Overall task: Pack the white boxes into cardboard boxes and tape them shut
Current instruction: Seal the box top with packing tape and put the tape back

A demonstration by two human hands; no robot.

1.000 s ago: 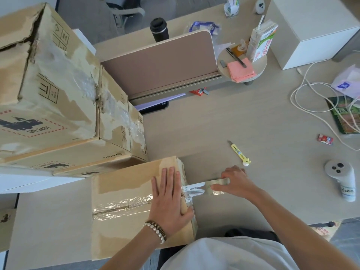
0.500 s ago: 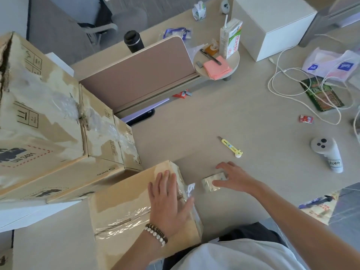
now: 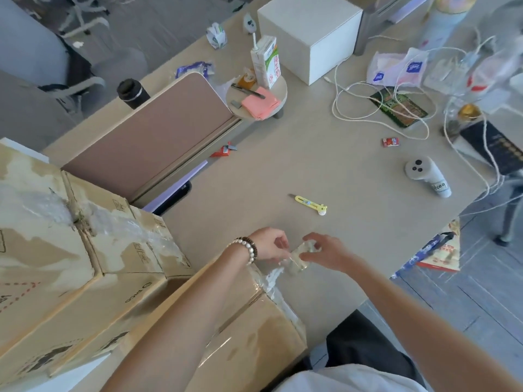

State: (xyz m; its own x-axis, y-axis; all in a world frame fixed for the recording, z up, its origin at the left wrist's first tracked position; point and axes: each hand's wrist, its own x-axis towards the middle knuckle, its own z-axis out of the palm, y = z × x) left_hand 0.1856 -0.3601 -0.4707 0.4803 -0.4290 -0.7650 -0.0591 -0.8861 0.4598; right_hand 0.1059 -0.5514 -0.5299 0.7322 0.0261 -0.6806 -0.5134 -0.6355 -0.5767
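Low and centre in the frame, both hands meet over the tape roll (image 3: 298, 257); the left hand (image 3: 270, 246) pinches at its near side, the right hand (image 3: 325, 250) curls round it; best, I judge, to find the loose end and pull it flat and taut before the next strip; the carton (image 3: 254, 329) sits bottom centre, its seam glossy with tape, corner near the desk (image 3: 311, 165) edge; stacked cartons (image 3: 85, 250) crowd the left; bare desk lies beyond, towards the yellow cutter (image 3: 310, 205); a white box (image 3: 308, 38) waits up top.
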